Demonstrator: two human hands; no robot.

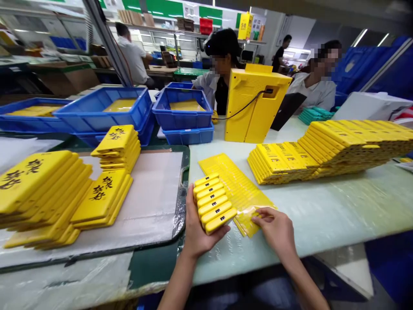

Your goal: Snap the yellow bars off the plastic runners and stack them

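Note:
My left hand [199, 232] is wrapped round a stack of several flat yellow cases [214, 204], held on edge with their narrow ends up. Each end carries a small dark port or mark. To the right, the thumb and fingers of my right hand [275, 228] pinch the near corner of a yellow sticker sheet [240, 181] that lies flat on the table. Rows of narrow strips show on the sheet, partly behind the held stack. Whether a single strip is between the right fingertips is too small to tell.
Stacked yellow cases with black lettering [35, 181] lie on a padded tray [155, 193] at left. Long rows of yellow cases [342, 146] stand at right. Blue bins [182, 114] and a big yellow box with a cable [248, 107] are behind. People sit across the table.

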